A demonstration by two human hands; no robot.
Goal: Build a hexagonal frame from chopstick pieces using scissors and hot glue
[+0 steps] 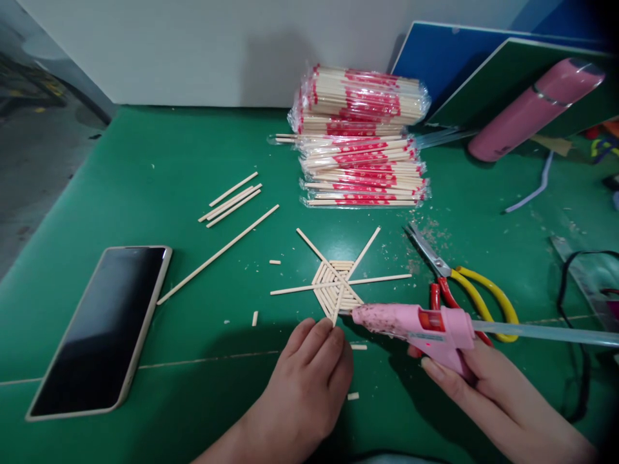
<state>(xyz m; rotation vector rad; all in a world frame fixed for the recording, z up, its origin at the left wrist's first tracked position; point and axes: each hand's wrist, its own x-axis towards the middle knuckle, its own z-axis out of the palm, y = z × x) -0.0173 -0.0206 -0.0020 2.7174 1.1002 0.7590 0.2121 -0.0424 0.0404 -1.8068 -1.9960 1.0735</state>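
Observation:
A star-like frame of wooden sticks (pixel 342 283) lies flat on the green table, with shorter sticks layered into a hexagon around its centre. My left hand (pixel 314 374) is closed at the near end of one spoke, its fingertips pinching there, partly hidden by the knuckles. My right hand (pixel 493 393) grips a pink hot glue gun (pixel 416 325) by the handle. The gun's nozzle touches or nearly touches the hexagon's lower edge; I cannot tell which. A clear glue stick (pixel 546 332) juts from the gun's back.
Wrapped chopstick bundles (pixel 362 142) are piled at the back. Scissors (pixel 445 270) with yellow and red handles lie right of the frame, behind the gun. A phone (pixel 99 332) and loose sticks (pixel 232 200) lie left. A pink flask (pixel 536 109) stands at the right, before boards.

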